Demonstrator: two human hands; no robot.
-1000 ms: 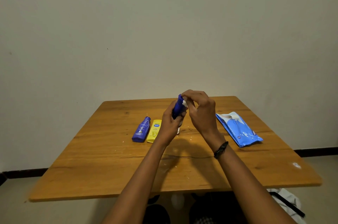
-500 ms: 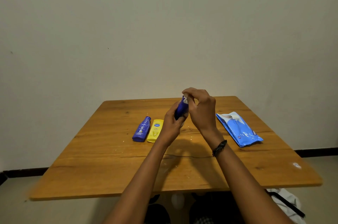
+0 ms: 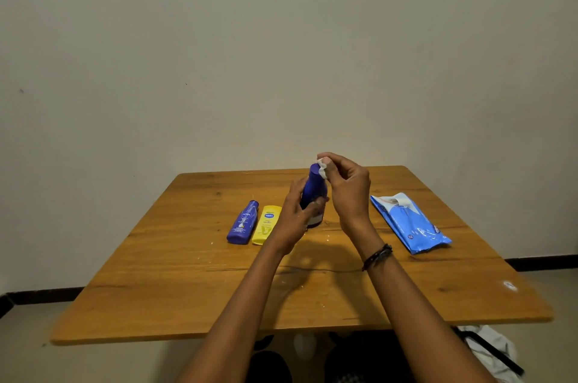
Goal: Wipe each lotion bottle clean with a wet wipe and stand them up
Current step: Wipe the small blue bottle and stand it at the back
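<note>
My left hand grips a dark blue lotion bottle around its lower body, holding it nearly upright above the middle of the wooden table. My right hand pinches a small white wet wipe against the bottle's top. Left of my hands, a second blue lotion bottle and a yellow lotion bottle lie flat side by side on the table.
A light blue wet-wipe pack lies flat on the table to the right of my hands. A white and black cloth item lies on the floor under the table's right front corner. A plain wall stands behind the table.
The held blue bottle has been turned from a tilt to nearly upright and lowered toward the table. My right hand with the wipe has slid up to the bottle's top.
</note>
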